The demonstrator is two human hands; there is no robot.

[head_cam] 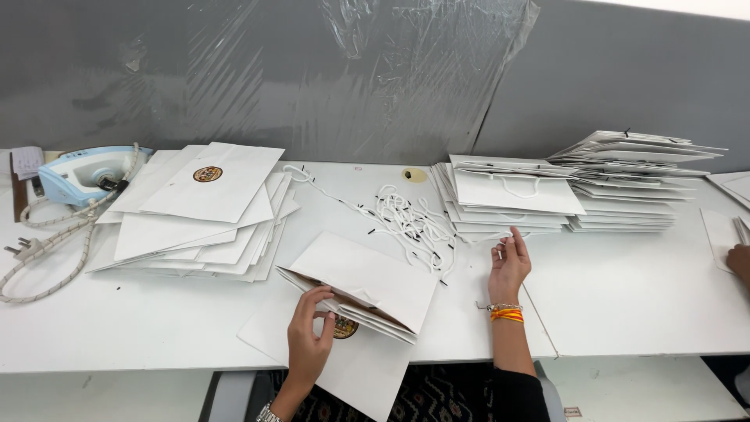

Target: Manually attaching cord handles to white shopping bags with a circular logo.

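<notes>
Head view of a white tabletop [625,305] during handling of flat paper carrier bags. The left hand [308,340] pinches the open mouth edge of a flat white paper bag with a brown inner lining [367,285]; thumb and fingers [319,295] are closed narrowly on that edge, and the bag rests tilted on another white sheet bearing a round brown-and-gold emblem [344,328], which overhangs the near edge of the tabletop. The right hand [509,266], wearing an orange and beaded bracelet [506,313], is raised with its fingers loosely spread and holds nothing; it hovers just right of the loose heap of white cords with black tips [406,219]. Beyond that hand lies a stack of finished white bags with cord handles [508,195], and farther right a taller stack of white bags [633,180]. Far to the left of the left hand are a fanned pile of flat white bags with a round emblem on top [203,203] and a pale blue clothes iron with a braided cable [86,172]. Another person's hand [738,262] shows at the right edge. Judged from this position, good technique means keeping the mouth edge pinched firmly so the bag stays open, and drawing a single cord cleanly from the tangle.
</notes>
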